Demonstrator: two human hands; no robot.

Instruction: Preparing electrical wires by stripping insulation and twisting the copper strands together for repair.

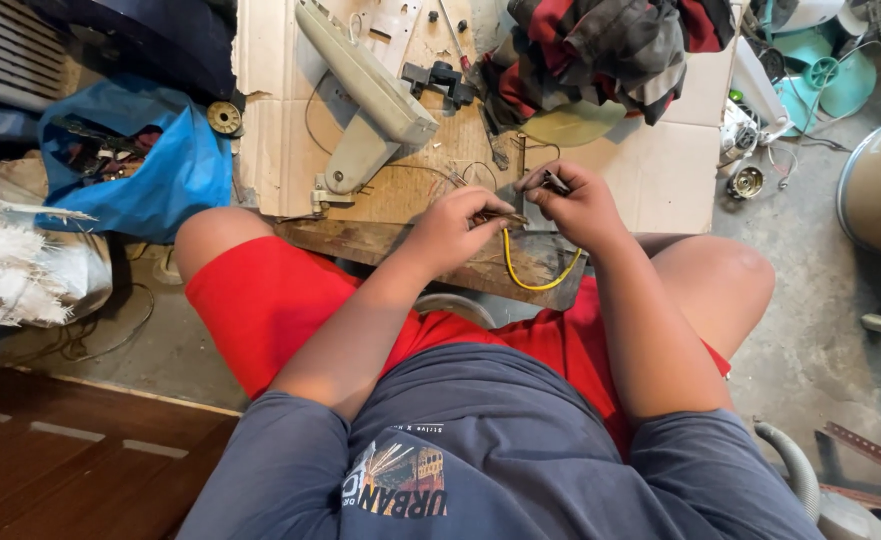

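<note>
Both my hands meet over a low wooden board (400, 245) between my knees. My left hand (455, 225) pinches the bare end of a yellow wire (520, 278), which loops down below the fingers. My right hand (575, 205) grips a small dark tool (554, 182) held against the wire's tip. Just beyond the hands, a grey plastic fan housing (370, 95) lies on a cardboard sheet (270, 120), with a black part (442, 78) and thin wires beside it.
A blue plastic bag (160, 165) of parts sits at left by a white sack (10, 265). A checked cloth (600, 45) lies at top. Teal fan parts (820, 65) and a round metal object (880, 185) are at right. A small spool (225, 118) rests near the cardboard.
</note>
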